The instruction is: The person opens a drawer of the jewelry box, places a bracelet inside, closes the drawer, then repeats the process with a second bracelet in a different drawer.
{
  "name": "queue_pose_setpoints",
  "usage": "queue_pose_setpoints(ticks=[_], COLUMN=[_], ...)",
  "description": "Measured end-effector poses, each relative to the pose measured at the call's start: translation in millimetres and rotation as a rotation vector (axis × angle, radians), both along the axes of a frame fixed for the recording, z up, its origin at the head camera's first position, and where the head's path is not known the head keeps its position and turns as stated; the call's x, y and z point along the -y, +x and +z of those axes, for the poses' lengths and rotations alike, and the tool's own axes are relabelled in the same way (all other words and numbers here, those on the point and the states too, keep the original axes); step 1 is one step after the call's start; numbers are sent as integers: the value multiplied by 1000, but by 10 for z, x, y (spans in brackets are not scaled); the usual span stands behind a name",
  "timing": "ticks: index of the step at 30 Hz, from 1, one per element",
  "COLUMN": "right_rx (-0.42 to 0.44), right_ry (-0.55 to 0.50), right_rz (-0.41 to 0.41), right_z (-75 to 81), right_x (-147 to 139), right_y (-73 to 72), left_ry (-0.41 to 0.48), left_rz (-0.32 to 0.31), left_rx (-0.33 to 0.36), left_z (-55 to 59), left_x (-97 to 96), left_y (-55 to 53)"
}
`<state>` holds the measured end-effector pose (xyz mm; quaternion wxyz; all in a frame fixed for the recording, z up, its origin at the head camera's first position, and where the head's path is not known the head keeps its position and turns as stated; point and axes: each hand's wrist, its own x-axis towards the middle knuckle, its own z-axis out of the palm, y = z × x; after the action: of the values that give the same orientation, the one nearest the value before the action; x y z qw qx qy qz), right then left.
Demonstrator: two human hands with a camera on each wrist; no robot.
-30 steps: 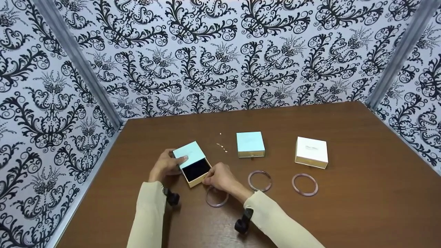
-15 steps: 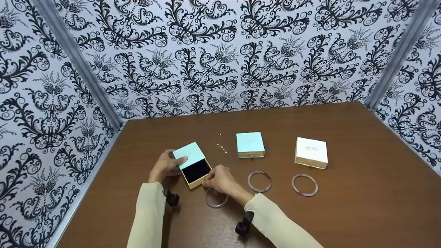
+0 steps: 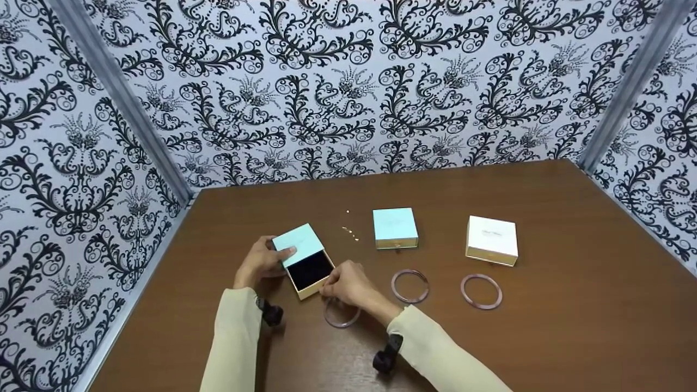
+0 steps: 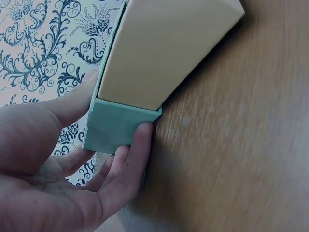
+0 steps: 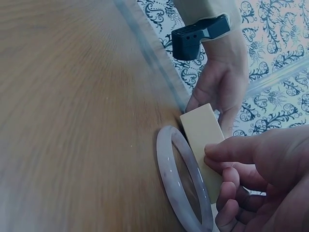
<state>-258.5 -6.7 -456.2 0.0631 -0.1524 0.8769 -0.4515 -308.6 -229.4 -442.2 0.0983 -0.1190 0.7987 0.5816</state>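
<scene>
A mint-green gift box (image 3: 299, 242) stands at the left of the table, its cream drawer (image 3: 309, 290) pulled partway out and showing a black lining. My left hand (image 3: 263, 260) grips the box's outer sleeve, thumb on top; the left wrist view shows fingers along the sleeve's side (image 4: 118, 126). At the drawer's front corner, my right hand (image 3: 353, 282) pinches with thumb and forefinger; in the right wrist view, they meet on the drawer front (image 5: 200, 125), and whether a tab lies between them is hidden. A pale mauve bangle (image 5: 167, 169) lies close before the drawer, partly under my right hand.
Another mint box (image 3: 395, 224) and a white box (image 3: 491, 237) stand shut to the right. In front of them lie two more bangles, the middle bangle (image 3: 393, 287) and the right bangle (image 3: 463, 289). Small pale bits (image 3: 351, 233) are scattered behind my hands. Patterned walls (image 3: 326, 109) border the table.
The drawer has slid very slightly further out of its sleeve, my right hand shifting a little toward me with it. My left hand holds the sleeve in the same place.
</scene>
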Motion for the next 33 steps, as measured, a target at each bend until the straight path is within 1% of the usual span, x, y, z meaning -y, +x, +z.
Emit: queue_pose_setpoints(ticks=[5,10,22,27,33], right_rx=[22,29,12,19,-41], right_ry=[-23,-24,-11,-15,40], right_rz=[-1,-6,11,0,-17], right_z=[-14,-28,-5,2,22], right_x=[0,-10,-113,-180,-249], right_y=[-1,13,8,8,-2], left_ry=[12,3,-21,-25,-56], left_rz=[9,11,2,-2,-6], left_rx=[-5,9,21,25,24], left_z=[-10,-17,-16,-21,-8], left_x=[-10,-8,-12,-14,-3], left_y=[-7,-6,-22,-19,-34])
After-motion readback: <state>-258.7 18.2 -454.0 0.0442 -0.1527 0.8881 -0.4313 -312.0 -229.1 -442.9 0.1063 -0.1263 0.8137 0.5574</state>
